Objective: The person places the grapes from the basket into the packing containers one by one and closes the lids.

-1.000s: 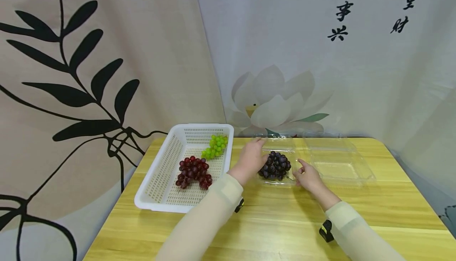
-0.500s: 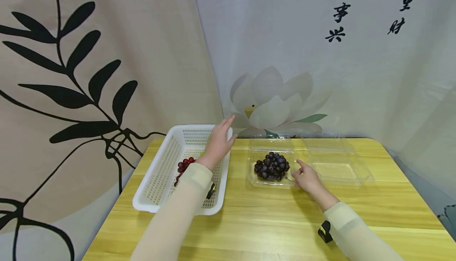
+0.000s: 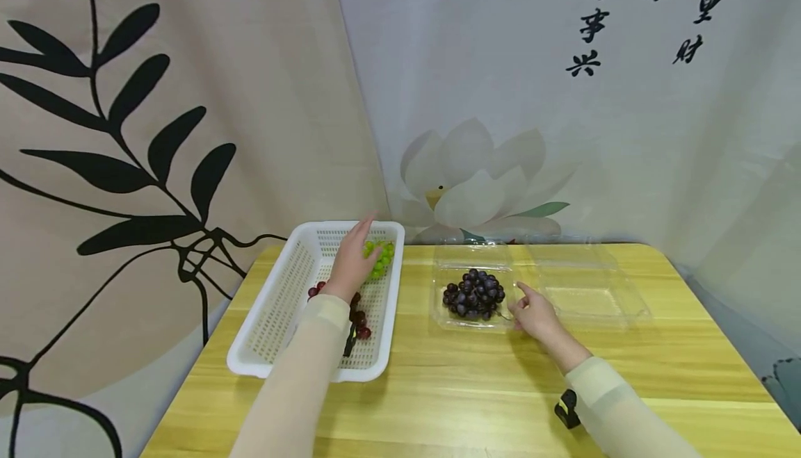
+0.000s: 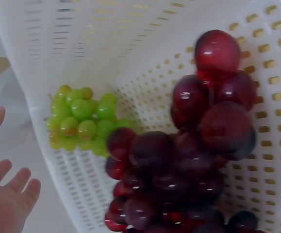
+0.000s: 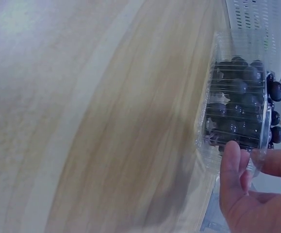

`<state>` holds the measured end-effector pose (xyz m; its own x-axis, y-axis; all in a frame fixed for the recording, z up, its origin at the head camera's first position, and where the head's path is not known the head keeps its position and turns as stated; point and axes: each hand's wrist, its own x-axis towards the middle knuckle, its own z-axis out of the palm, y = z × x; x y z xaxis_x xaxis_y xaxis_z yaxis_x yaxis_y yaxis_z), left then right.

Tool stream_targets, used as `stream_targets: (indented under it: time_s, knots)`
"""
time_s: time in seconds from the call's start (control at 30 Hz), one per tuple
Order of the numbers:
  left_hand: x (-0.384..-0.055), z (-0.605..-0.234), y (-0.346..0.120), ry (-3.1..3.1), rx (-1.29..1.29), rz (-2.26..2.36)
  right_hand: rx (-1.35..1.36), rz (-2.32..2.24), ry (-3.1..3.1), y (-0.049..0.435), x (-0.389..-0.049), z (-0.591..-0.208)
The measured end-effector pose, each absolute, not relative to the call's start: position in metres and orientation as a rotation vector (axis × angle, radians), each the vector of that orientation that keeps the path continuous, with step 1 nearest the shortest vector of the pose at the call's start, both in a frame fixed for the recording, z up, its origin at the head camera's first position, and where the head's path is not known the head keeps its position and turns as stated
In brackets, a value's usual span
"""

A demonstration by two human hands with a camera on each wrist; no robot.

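My left hand [image 3: 352,263] hovers over the white basket [image 3: 250,347], its fingers extended and holding nothing. Below it lies a bunch of dark red grapes [image 3: 359,320], partly hidden by the hand and forearm in the head view. Green grapes [image 4: 82,116] lie in the basket close to that hand. My right hand [image 3: 537,313] pinches the right side of a clear plastic box [image 3: 441,319]. Inside this box sits a bunch of black grapes [image 3: 474,295], rising slightly above the rim in the right wrist view.
A second clear plastic box [image 3: 588,298] stands open to the right, with its lid folded back. The wooden table [image 3: 450,402] ends at a printed curtain [image 3: 281,96] behind.
My left hand has left the black grapes, moving left until it is over the basket above the red grapes. The right hand has stayed at the box's edge.
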<state>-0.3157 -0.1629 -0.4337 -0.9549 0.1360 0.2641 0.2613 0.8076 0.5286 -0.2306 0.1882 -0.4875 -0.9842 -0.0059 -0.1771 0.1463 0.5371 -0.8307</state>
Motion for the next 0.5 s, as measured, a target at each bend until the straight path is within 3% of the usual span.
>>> stream_targets:
  time_s: [0.5]
  knots:
    - [-0.319, -0.466, -0.162, -2.892, -0.166, -0.986, 0.098, -1.436, 2.628, 0.189, -0.231, -0.487]
